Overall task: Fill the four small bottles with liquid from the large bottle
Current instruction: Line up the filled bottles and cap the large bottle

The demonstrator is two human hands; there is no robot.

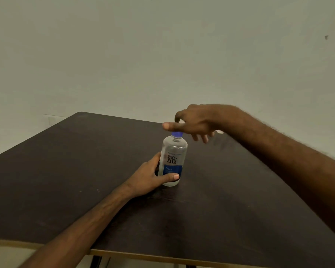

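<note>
Surface: a dark table (66,171) set against a pale wall (162,45). From my remote seat I see the table's near edge running along the bottom of the head view, trimmed in a lighter wood tone, with dark legs just showing below it. The left edge runs on a diagonal up to a rounded far corner close to the wall. The right side of the table is covered by the person's right forearm, so I cannot trace that edge. Bare tabletop lies to the left of the work and in front of it, and a smaller strip lies behind it toward the wall.

Task item: the large bottle (172,161) stands upright near the middle of the table, well away from every edge I can see. It is clear, with a white and blue label and a blue cap (177,134) on its neck.

Left hand (145,178): wrapped round the lower body of the bottle from the left, thumb across the front below the label, heel of the hand low at the table.

Right hand (197,122): directly above the cap. Thumb straight and pointing left, forefinger hooked, remaining fingers loosely bent and hanging. It holds nothing that I can see. The thumb sits right over the cap top — I cannot tell whether it touches, as the hand is slightly blurred.

One small pale object (220,131) shows just behind the right hand, mostly hidden — not identifiable.
</note>
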